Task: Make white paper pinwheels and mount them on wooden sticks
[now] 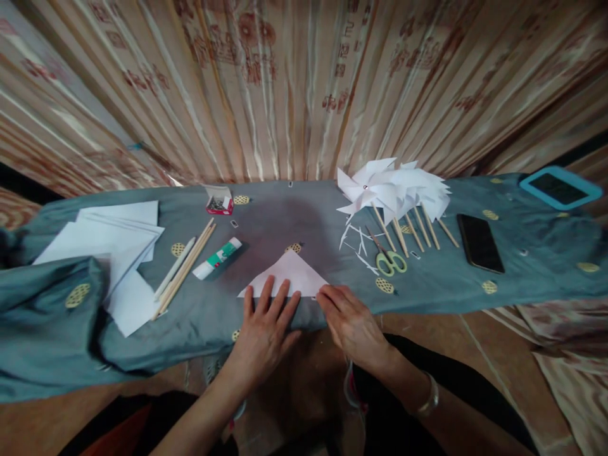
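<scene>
A white sheet of paper, folded into a triangle, lies at the front of the cloth with its peak pointing away from me. My left hand rests flat on its lower left part, fingers spread. At the triangle's right corner, my right hand has its fingers pinched on the paper's edge. To the right are several finished paper pinwheels on wooden sticks, with green-handled scissors and thin paper offcuts below them. A glue stick lies left of the triangle.
Paper sheets are piled at the left beside wooden sticks and a white pencil-like stick. A small red box of metal pins stands behind. A black phone and a blue-framed tablet lie right. Curtains hang behind.
</scene>
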Motion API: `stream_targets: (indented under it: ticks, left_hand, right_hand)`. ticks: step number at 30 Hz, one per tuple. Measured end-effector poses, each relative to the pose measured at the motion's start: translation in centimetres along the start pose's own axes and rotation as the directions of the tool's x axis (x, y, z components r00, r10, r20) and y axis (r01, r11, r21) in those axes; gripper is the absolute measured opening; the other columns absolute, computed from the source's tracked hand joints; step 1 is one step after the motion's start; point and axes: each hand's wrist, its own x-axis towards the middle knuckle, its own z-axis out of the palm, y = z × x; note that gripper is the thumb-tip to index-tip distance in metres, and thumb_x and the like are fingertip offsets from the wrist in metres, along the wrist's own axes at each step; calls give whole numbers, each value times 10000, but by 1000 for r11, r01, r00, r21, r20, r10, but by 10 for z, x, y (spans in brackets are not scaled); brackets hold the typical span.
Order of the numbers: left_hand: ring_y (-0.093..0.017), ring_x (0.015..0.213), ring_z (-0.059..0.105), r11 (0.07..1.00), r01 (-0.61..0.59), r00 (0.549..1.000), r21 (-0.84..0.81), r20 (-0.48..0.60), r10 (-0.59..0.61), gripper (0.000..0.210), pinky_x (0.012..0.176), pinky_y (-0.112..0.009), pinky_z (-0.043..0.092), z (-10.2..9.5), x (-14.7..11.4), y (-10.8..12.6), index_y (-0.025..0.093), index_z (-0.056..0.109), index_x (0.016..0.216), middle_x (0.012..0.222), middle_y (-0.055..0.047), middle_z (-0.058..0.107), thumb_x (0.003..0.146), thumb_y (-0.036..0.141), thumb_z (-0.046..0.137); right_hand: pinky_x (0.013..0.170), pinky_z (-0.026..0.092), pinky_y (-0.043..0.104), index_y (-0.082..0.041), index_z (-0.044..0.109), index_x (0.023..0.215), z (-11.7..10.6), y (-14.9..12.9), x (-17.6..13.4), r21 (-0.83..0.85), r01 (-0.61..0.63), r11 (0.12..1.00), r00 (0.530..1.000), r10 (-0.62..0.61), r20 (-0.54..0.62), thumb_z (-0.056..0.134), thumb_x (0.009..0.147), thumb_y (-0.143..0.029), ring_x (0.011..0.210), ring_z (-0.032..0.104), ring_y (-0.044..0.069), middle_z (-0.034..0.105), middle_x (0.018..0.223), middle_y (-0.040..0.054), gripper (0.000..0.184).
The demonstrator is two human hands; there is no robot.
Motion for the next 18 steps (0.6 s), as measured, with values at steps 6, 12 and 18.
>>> stream_targets:
  ticks: [6, 12, 18]
  left_hand:
    - [-424, 1393, 311, 1000, 6, 1000, -22, 4, -6, 550, 1079, -671, 232, 0, 1, 0, 191, 490, 1390, 1485, -136, 439, 901, 441, 527]
    - [-355, 1377, 376, 998, -64, 997, 4, -38, 64, 546, 1094, -583, 303, 0, -7, -14, 112, 467, 1381, 1462, -155, 467, 913, 387, 523]
    - [-291, 1336, 456, 998, -59, 992, 8, -108, 60, 549, 1076, -478, 385, -8, -27, -39, 83, 435, 1385, 1430, -187, 500, 934, 390, 497]
  right_hand:
    - [967, 506, 396, -75, 578, 1232, 8, -14, 16, 25, 38, 999, 998, -39, 39, 463, 824, -14, 1062, 538, 265, 622, 1152, 158, 428]
    - [944, 520, 367, -104, 608, 1178, 5, -11, 17, 15, 47, 999, 997, -48, 67, 505, 817, -17, 1015, 564, 253, 646, 1119, 129, 385]
    - [915, 535, 371, -127, 629, 1137, 1, 2, 6, -21, 39, 999, 999, -38, 14, 495, 832, -17, 978, 592, 240, 664, 1087, 119, 351]
